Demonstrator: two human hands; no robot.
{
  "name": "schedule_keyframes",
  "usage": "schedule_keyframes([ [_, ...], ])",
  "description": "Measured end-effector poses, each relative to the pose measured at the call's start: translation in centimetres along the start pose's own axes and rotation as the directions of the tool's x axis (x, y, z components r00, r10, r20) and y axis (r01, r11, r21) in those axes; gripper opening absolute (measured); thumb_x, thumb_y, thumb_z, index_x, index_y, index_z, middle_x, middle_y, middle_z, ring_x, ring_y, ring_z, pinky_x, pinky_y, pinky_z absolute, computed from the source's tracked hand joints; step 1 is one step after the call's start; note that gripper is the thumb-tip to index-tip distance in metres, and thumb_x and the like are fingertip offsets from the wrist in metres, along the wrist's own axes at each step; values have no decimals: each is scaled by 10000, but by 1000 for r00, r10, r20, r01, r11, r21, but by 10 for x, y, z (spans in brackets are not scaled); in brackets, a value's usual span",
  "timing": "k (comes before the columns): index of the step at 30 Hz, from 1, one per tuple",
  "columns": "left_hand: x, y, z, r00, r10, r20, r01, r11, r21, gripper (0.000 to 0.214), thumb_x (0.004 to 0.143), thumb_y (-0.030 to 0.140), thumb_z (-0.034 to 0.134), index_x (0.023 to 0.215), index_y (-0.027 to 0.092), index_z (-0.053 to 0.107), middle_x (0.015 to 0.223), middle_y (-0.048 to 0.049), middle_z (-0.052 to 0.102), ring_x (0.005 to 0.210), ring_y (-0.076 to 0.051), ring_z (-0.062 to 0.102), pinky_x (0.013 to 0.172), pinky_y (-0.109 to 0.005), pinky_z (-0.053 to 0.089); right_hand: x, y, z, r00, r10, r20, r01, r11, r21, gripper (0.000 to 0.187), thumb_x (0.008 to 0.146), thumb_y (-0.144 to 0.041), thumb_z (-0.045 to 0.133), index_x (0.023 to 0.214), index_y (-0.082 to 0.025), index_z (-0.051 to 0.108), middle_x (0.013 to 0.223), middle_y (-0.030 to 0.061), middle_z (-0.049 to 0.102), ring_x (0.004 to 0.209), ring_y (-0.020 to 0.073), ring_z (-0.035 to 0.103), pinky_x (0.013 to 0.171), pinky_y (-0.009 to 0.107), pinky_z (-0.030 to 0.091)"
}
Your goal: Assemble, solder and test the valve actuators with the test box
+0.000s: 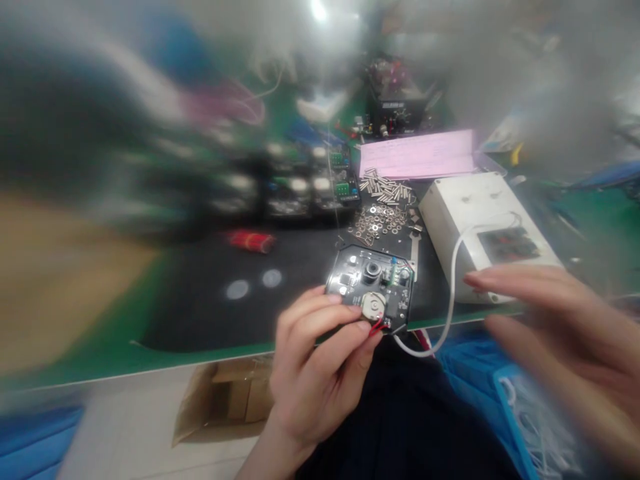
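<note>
Probably light, stiff and somewhat fragile, the black circuit board (370, 287) is held tilted at the near edge of the green surface (120, 360), the left hand's (317, 353) fingers closed on its lower left edge. Its bare rim looks the best place to take hold, clear of the round metal component (374, 305) and thin red wires (376, 327), which might pull loose. Beyond it lie loose washers (383, 220), while the right hand's (590, 333) fingers stand parted, apparently holding nothing, beside the white box (450, 220) and white cable (453, 287).
</note>
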State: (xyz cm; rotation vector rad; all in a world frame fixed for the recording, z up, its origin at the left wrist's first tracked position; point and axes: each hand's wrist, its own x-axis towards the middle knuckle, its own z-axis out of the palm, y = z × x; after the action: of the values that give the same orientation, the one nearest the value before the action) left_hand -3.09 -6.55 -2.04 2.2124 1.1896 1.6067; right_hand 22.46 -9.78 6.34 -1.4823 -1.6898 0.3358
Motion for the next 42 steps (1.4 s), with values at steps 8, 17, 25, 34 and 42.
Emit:
schedule_keyframes([
  [8, 0, 10, 1, 999, -39, -16, 40, 998, 39, 289, 854, 84, 802, 1084, 240, 722, 1077, -30, 766, 1082, -224, 734, 1075, -539, 633, -8, 8, 37, 995, -68, 75, 69, 998, 0, 407, 940, -214, 772, 1328, -310, 696, 1407, 84, 710, 1291, 301, 697, 1105, 460, 595],
  [17, -4, 35, 12, 987, -127, -101, 133, 990, 54, 304, 821, -4, 791, 1058, 182, 752, 1038, -41, 754, 1032, -208, 728, 1107, -553, 592, 1, 4, 57, 978, -111, 179, 90, 989, 120, 498, 954, -245, 760, 1430, -278, 617, 1545, 123, 615, 1419, 320, 608, 1189, 532, 534],
  [25, -2, 49, 22, 983, -147, -110, 157, 983, 97, 313, 828, -24, 783, 1046, 201, 763, 995, -13, 774, 1035, -185, 722, 1195, -567, 517, 10, -1, 58, 978, -132, 163, 128, 991, 35, 300, 970, -276, 741, 1266, -276, 691, 1412, 131, 665, 1302, 316, 660, 1089, 519, 571],
  [34, 0, 45, 20, 968, -206, -141, 205, 978, -21, 284, 832, 27, 831, 999, 228, 718, 953, 44, 824, 978, -163, 758, 1177, -511, 529, 23, -5, 58, 970, -210, 121, 214, 977, -20, 192, 927, -213, 777, 1094, -247, 690, 1200, 81, 751, 1124, 246, 726, 994, 414, 581],
  [42, 11, 51, 23, 950, -256, -179, 260, 966, -5, 245, 845, 34, 813, 955, 245, 757, 898, 41, 771, 904, -145, 718, 1100, -438, 518, 24, -4, 64, 982, -165, 96, 168, 986, -17, 48, 967, -223, 741, 985, -245, 702, 1122, 65, 736, 1061, 229, 709, 934, 403, 567],
])
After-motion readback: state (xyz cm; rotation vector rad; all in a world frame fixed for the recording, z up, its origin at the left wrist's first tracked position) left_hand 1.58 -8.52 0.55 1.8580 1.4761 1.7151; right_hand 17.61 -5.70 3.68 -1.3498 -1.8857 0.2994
